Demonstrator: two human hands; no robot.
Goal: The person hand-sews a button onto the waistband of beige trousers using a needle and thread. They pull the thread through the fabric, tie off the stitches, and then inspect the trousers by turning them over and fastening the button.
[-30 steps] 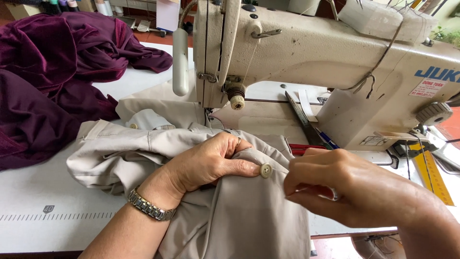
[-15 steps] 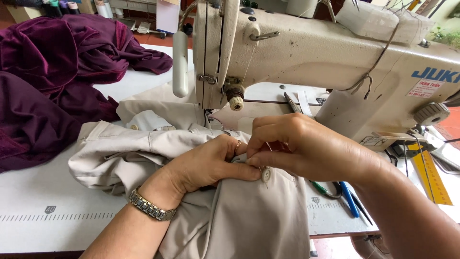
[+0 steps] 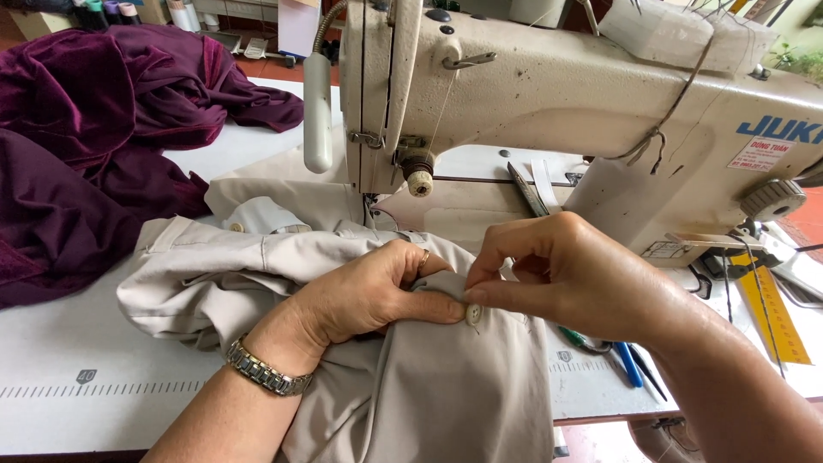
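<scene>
A beige garment (image 3: 257,266) lies bunched on the white table in front of a cream sewing machine (image 3: 549,94). My left hand (image 3: 369,296), with a metal watch on the wrist, pinches a fold of the beige cloth beside a small pale button (image 3: 473,314). My right hand (image 3: 570,274) meets it from the right, its thumb and forefinger closed at the button; whether they hold a needle is hidden. Both hands rest just in front of the machine's needle area.
A heap of dark purple velvet cloth (image 3: 86,146) covers the table's left side. Behind my right hand lie scissors (image 3: 527,190), a blue pen (image 3: 628,364) and a yellow ruler (image 3: 771,317). A printed measuring scale (image 3: 86,386) runs along the table's front edge.
My right hand came in from the lower right, rose over the button beside my left hand, and now pinches at the button. My left hand has stayed holding the cloth.
</scene>
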